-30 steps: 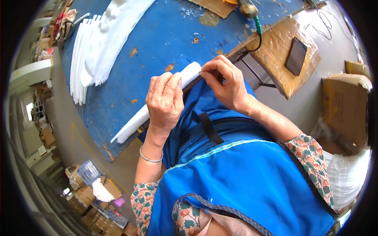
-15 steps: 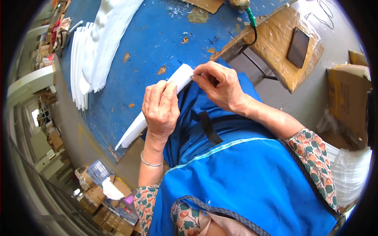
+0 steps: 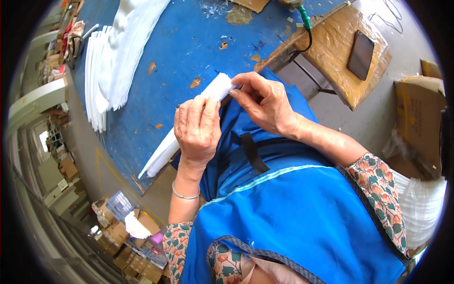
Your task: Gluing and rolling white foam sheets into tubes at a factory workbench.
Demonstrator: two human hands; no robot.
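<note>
Head view: left hand closed palm-down over the middle of a long white folded strip lying slantwise across the near edge of the blue table, silver bangle at the wrist. Right hand pinching the strip's upper end between thumb and fingertips, just above the blue apron (floral sleeves either side). Stack of white sheets well apart at far left of table; dark phone on a brown wrapped stool to the right, cardboard box beyond.
</note>
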